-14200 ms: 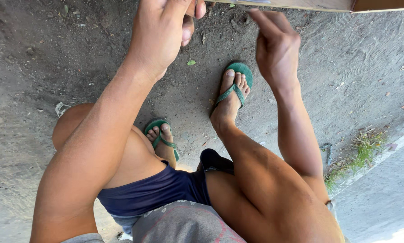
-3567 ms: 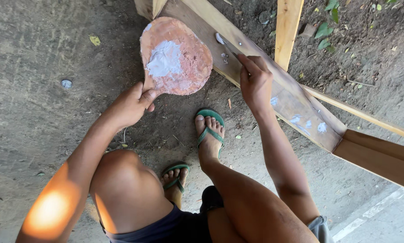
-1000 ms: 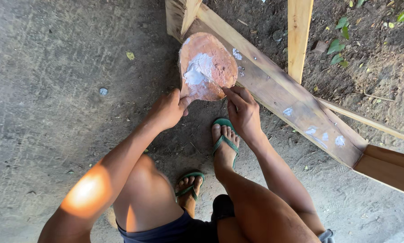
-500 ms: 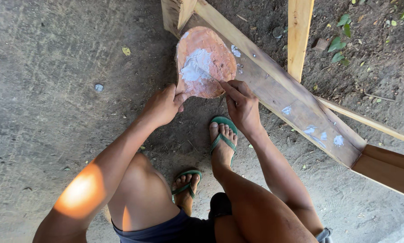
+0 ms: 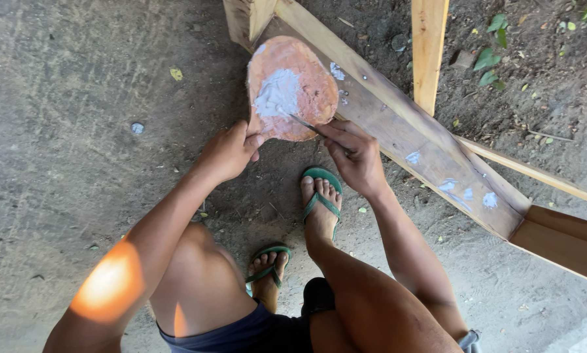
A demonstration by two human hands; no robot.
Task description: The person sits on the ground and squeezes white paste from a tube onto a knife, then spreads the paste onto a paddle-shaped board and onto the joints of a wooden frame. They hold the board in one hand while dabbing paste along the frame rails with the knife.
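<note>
Fingers (image 5: 336,134) of the right hand (image 5: 357,157) were pinched around a thin blade (image 5: 301,121), whose tip was laid on the white paste (image 5: 277,95) near the frame's upper centre. The left hand (image 5: 228,151) was closed on the lower edge of the board (image 5: 292,85), a rounded reddish slab that was propped just left of the plank (image 5: 398,124) and steadied from below. The paste was seen spread as a pale patch across the middle of the board, with bare reddish surface left around it towards the top and right rim. Several white dabs (image 5: 460,191) were already placed along the plank, running towards the centre right of the frame, and one smear (image 5: 336,70) was seen near the board's upper right edge. Judged from this, the mixing or loading of paste was well under way and some spots had been filled, while much of the plank's surface remained unmarked; how many spots still needed paste could not be told. A second upright plank (image 5: 427,46) was set at the upper right, crossing behind the first. Two feet in green sandals (image 5: 323,196) were planted on the ground (image 5: 64,131) at the lower centre, just beneath the hands, and bare soil with small leaves (image 5: 489,59) was visible in the upper right corner.
</note>
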